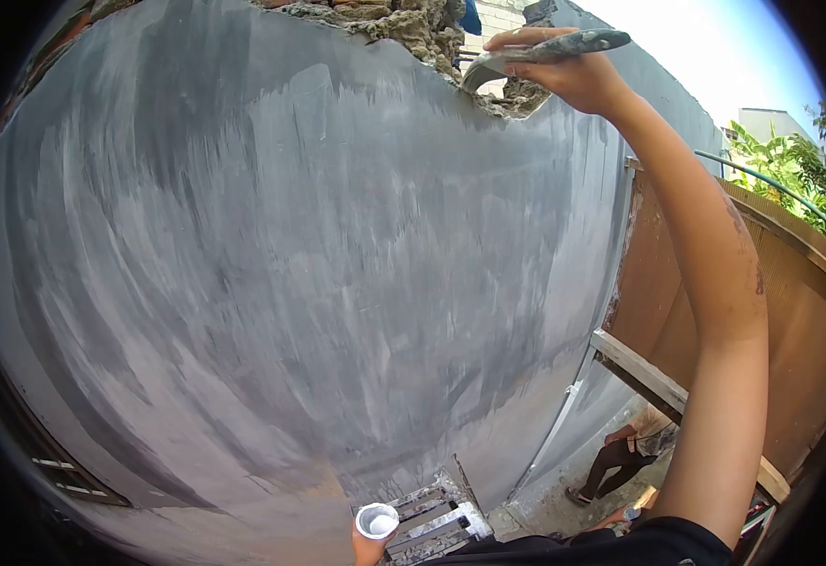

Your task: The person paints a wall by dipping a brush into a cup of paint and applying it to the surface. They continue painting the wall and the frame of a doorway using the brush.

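Wall [337, 255] is set directly before the wearer, and most of the view is filled by it; its face is covered in streaks of grey, darker towards the upper left and mixed with paler, pinkish patches lower down. Along its top, a ragged break [403, 33] is seen, where rough masonry is exposed. To the right, a brown panel [658, 264] is placed beside the wall, and the view is crossed by the raised right arm [715, 255], which is bared below a dark sleeve [686, 542]. Behind the panel, green plants [781, 165] are seen. Low on the right, a wooden beam [644, 373] is partly hidden by the arm, and beneath it another person [625, 457] in dark trousers is partly shown. At the wall's foot, a slatted stand [441, 521] is spotted with white. By the right hand [564, 75], a brush [578, 43] is pinched between thumb and fingers, its bent bristles held at the lower edge of the break. Near the bottom, a white cup [362, 519] is gripped by the left hand [367, 551], its fingers mostly hidden; something white is contained in it.
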{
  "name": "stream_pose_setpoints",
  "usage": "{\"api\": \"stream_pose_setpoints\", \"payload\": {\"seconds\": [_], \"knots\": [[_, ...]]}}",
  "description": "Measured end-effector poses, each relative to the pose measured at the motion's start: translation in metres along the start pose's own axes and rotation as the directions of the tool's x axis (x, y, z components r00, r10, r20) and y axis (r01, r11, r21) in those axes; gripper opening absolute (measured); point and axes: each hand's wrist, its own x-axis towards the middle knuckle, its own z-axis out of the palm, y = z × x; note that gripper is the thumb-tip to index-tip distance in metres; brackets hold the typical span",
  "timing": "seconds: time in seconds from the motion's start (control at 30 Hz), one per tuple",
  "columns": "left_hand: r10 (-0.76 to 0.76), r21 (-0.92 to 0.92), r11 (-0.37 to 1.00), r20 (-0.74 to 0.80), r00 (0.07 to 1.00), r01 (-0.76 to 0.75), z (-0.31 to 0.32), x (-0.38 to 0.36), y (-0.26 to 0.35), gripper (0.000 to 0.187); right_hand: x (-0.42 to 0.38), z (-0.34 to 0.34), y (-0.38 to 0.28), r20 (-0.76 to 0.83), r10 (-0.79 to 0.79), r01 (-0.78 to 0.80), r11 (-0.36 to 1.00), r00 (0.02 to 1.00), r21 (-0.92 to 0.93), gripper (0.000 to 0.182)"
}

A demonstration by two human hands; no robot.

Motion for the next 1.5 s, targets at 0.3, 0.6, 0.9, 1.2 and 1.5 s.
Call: {"api": "stream_pose_setpoints", "payload": {"seconds": [0.3,0.6,0.9,1.2,1.5], "knots": [[-0.036,-0.02,0.999,0.012,0.999,0.036,-0.003,-0.02,-0.001,0.074,-0.085,0.061,-0.029,-0.003,-0.19,0.187,0.969,0.982,-0.16,0.028],[-0.03,0.07,0.997,0.044,0.999,0.027,-0.01,-0.017,0.006,0.073,-0.1,0.045,-0.03,0.262,0.074,-0.106,0.988,0.962,0.114,0.024],[-0.029,0.093,0.995,0.012,0.999,0.028,-0.015,-0.018,-0.004,0.075,-0.049,0.013,0.027,-0.177,0.002,0.018,0.994,0.984,0.111,0.024],[0.001,0.081,0.997,0.046,0.999,-0.004,-0.029,-0.011,-0.008,0.078,-0.212,0.116,-0.07,0.265,-0.04,0.017,0.996,0.964,0.089,0.028],[-0.038,0.129,0.991,0.078,0.996,0.027,-0.009,-0.023,-0.002,0.08,-0.061,0.078,-0.07,0.122,-0.204,0.19,0.975,0.971,0.119,0.028]]}}
